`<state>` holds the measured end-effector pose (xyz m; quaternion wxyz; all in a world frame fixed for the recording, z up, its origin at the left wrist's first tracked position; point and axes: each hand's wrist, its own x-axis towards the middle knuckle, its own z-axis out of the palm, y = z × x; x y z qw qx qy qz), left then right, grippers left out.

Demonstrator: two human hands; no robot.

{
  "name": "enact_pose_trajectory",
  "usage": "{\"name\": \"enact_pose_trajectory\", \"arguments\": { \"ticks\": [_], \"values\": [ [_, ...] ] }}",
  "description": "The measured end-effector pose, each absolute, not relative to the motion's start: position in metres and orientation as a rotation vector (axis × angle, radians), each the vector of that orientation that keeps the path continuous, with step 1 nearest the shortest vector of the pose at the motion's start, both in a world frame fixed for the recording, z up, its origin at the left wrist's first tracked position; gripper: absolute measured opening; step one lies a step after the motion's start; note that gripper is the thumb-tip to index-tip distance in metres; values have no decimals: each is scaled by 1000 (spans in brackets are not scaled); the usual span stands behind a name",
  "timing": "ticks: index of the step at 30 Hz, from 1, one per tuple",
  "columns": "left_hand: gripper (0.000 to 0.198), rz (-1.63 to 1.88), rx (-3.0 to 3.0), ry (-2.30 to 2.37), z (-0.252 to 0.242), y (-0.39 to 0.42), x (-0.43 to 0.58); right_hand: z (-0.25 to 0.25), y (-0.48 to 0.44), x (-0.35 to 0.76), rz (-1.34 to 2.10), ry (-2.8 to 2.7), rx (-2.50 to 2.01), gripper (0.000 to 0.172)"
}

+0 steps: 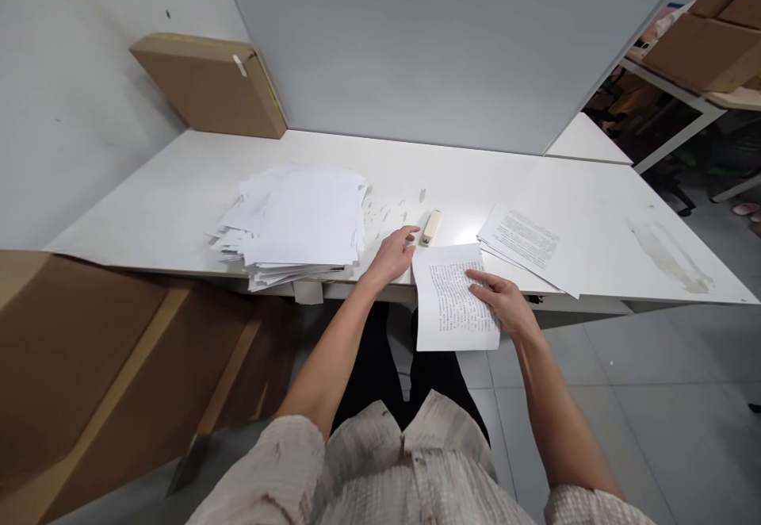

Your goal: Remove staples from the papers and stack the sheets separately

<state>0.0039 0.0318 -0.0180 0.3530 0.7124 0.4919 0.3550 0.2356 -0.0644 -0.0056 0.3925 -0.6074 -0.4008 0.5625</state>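
Note:
My right hand (pixel 502 301) grips the right side of a printed sheet of paper (pixel 452 295), fingers on top of the text. The sheet overhangs the table's front edge and curves slightly; I cannot tell whether it is one sheet or several. My left hand (pixel 392 257) is by the sheet's upper left corner, holding nothing, its fingers stretched toward a small cream stapler (pixel 431 228). A narrow gap separates the fingertips from the stapler, which lies on the white table just beyond the sheet.
A thick, uneven stack of white paper (pixel 303 216) sits left of my hands. Several printed sheets (pixel 523 239) lie fanned at the right. A cardboard box (pixel 208 85) leans at the back left, and a grey panel (pixel 440 49) borders the table (pixel 600 216). Large cardboard (pixel 89 366) stands lower left.

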Motion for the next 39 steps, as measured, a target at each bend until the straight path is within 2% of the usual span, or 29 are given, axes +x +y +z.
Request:
{"name": "enact_pose_trajectory", "arguments": {
  "ticks": [22, 29, 33, 39],
  "values": [
    [58, 789, 2223, 1190, -20, 42, 14, -13, -60, 245, 1368, -918, -1535, 48],
    [51, 770, 2215, 1235, -19, 38, 17, -11, -60, 242, 1363, -924, -1543, 47],
    [55, 709, 2268, 1287, -19, 35, 15, -1, -63, 242, 1311, -973, -1604, 47],
    [59, 700, 2340, 1360, -23, 32, 13, 44, -74, 256, 1013, -1152, -1649, 43]
  ]
}}
